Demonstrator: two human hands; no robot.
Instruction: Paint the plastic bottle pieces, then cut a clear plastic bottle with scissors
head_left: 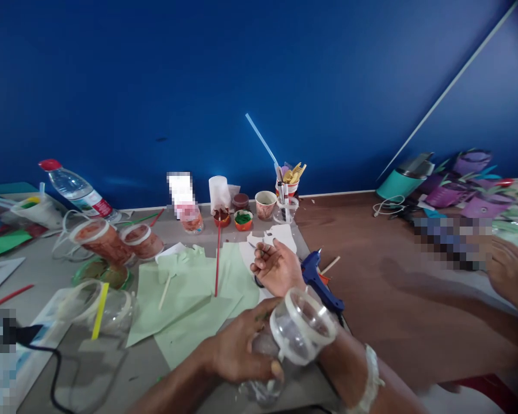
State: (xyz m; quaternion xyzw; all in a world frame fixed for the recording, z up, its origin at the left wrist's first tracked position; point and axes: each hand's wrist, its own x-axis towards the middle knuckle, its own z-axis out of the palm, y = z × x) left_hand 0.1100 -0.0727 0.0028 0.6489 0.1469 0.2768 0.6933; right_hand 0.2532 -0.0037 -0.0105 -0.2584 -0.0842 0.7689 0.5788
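My left hand (237, 351) is wrapped round a clear plastic cup-like piece (303, 328) with a whitish rim, tilted above my right forearm. More clear plastic extends below the palm; whether it is one joined piece I cannot tell. My right hand (280, 267) lies palm up with its fingers curled, near torn white paper (282, 236). A thin metallic tip shows by its fingertips, and a dark loop lies beside the hand; what it holds is not clear. Left of it are pale green paper sheets (181, 307) and a red stick (218, 259).
A blue glue gun (317, 282) lies right of my right hand. Small paint cups (243, 219) and a cup of wooden cutlery (289, 184) line the wall. Brown-stained cups (97, 238) and a water bottle (80, 192) stand left. Another person's hand (511, 273) is at far right.
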